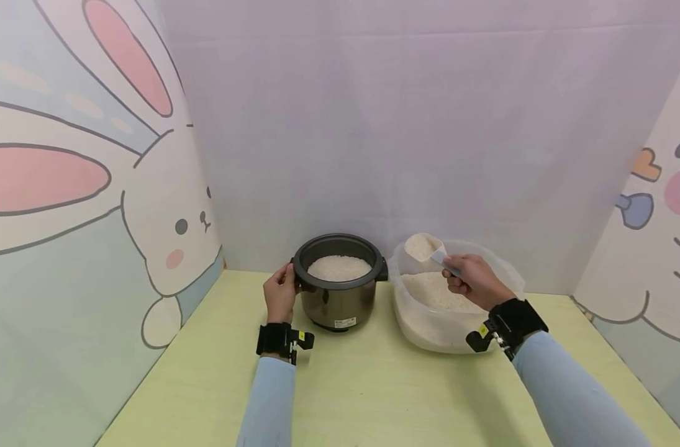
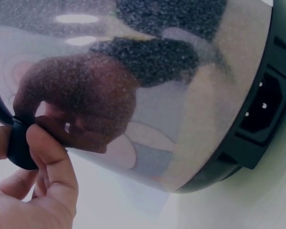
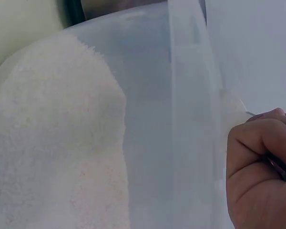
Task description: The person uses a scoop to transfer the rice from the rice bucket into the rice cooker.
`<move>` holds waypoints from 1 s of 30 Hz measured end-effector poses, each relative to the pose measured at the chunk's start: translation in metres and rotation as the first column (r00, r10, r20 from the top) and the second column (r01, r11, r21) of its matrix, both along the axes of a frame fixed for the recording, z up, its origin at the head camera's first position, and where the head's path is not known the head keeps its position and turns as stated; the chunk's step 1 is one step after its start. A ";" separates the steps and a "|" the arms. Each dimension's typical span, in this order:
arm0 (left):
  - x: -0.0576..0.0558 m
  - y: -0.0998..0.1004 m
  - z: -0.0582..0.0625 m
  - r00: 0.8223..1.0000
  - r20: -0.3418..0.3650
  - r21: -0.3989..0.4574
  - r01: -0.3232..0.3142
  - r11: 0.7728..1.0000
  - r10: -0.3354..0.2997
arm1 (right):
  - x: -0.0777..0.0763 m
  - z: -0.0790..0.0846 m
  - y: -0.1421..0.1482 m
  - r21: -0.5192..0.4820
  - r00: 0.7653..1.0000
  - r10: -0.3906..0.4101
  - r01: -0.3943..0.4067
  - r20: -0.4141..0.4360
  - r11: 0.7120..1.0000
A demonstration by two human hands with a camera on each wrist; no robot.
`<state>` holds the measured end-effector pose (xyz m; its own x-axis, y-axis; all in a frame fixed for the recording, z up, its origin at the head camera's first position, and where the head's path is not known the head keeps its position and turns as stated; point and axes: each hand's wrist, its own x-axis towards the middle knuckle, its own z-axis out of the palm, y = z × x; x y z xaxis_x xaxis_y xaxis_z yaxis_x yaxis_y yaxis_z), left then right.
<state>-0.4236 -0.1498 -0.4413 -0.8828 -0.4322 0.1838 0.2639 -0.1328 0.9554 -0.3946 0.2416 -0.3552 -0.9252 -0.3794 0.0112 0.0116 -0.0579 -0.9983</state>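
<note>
A dark rice cooker [image 1: 340,301] without a lid stands on the table, white rice [image 1: 340,267] inside it. My left hand [image 1: 281,294] pinches the small black side handle [image 2: 22,145] at the cooker's left; the left wrist view shows thumb and fingers on it. To the right sits a translucent plastic tub [image 1: 429,329] holding a heap of rice [image 1: 437,290]. Above the tub's rim, my right hand [image 1: 474,280] grips the handle of a scoop [image 1: 425,247] with rice in its cup. In the right wrist view the tub wall hides most of the scoop.
The pale yellow-green table [image 1: 362,385] extends in front of the cooker and tub. A plain light curtain [image 1: 407,124] hangs close behind them. Side panels with cartoon animals flank the table. The left wrist view shows a power socket [image 2: 264,107] low on the cooker.
</note>
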 end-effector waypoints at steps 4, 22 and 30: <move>-0.001 -0.001 -0.001 1.000 0.001 0.004 -0.002 1.000 0.002 | -0.001 0.012 -0.013 -0.042 1.000 0.013 -0.014 -0.019 0.999; 0.002 0.000 0.000 1.000 0.002 0.010 -0.001 1.000 0.001 | 0.003 0.041 -0.075 0.050 0.993 0.019 -0.013 -0.119 0.999; 0.000 -0.001 -0.001 1.000 0.001 -0.006 0.000 1.000 0.000 | 0.001 0.037 -0.098 0.135 0.976 -0.020 0.050 -0.216 0.990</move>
<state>-0.4234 -0.1503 -0.4425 -0.8831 -0.4311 0.1854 0.2629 -0.1274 0.9564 -0.3940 0.1436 -0.3177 -0.9198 -0.3584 0.1597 -0.2026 0.0852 -0.9756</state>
